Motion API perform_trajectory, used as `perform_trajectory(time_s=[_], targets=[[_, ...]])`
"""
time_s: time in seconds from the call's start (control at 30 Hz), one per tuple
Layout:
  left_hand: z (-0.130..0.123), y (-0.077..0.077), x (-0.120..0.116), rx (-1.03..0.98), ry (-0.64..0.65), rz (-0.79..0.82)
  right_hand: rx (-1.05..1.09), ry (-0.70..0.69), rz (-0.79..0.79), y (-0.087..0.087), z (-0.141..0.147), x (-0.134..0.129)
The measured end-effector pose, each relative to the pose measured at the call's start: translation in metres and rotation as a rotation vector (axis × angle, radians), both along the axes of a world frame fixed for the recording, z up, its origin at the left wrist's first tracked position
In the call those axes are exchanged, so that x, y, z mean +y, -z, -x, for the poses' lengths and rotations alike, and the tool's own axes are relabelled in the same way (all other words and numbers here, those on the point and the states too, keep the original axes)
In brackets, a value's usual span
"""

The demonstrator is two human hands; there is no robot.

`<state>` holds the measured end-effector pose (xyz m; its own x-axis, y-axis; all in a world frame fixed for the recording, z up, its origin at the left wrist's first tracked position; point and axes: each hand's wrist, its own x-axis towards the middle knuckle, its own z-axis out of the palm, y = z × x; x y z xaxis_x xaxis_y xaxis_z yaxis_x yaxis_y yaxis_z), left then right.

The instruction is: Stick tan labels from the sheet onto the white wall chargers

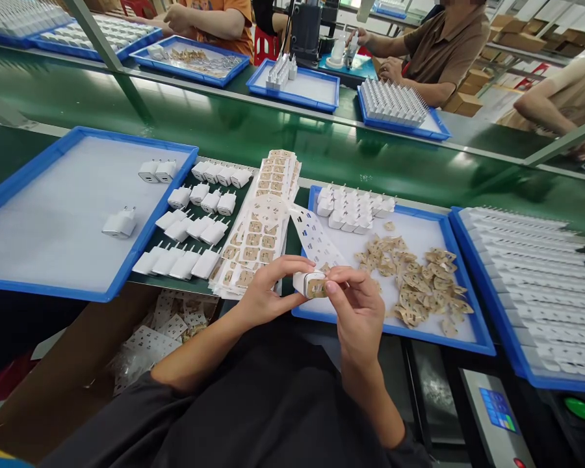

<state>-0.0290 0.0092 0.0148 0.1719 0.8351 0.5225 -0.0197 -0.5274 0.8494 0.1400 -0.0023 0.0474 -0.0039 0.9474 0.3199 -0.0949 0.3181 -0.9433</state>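
Observation:
My left hand [268, 289] grips a white charger plug [299, 282] between thumb and fingers, in front of my body. A tan sticker [314, 288] with small cut-outs covers the charger's end face. The thumb and forefinger of my right hand [359, 309] are pinched on the right edge of that sticker. Just behind my hands lies a white sheet with dark cut-outs [316, 235]. A stack of sticker sheets [260, 240] lies beyond my left hand. Rows of white chargers [188, 229] stand left of the stack.
At right, a blue-rimmed tray [468, 325] holds chargers and a heap of tan peeled pieces [429, 286]. Another tray [517, 364] is packed with chargers. A large tray [53, 221] at left holds 3 chargers. A green conveyor [331, 146] runs behind; co-workers sit across it.

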Motion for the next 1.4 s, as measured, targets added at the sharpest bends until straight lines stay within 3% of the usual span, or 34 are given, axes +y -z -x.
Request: perform_trajectory(time_s=[0.27, 0.6, 0.87, 0.97, 1.13, 1.4], targets=[[0.001, -0.002, -0.001, 0.014, -0.019, 0.011, -0.052, 0.018, 0.014, -0.001, 0.001, -0.002], [0.000, -0.005, -0.001, 0.028, -0.036, -0.022, -0.213, 0.173, -0.145, -0.001, 0.008, -0.003], [0.000, -0.003, -0.001, 0.046, -0.101, -0.083, -0.533, 0.341, -0.311, -0.005, 0.007, -0.001], [-0.001, -0.001, -0.002, 0.051, -0.147, -0.118, -0.389, 0.280, -0.121, -0.004, 0.002, 0.004], [-0.006, -0.001, 0.000, 0.104, -0.235, -0.282, 0.045, -0.138, 0.130, 0.002, 0.004, 0.008], [-0.006, 0.004, 0.003, 0.148, -0.293, -0.432, 0.253, -0.146, 0.236, 0.004, 0.019, 0.003]])
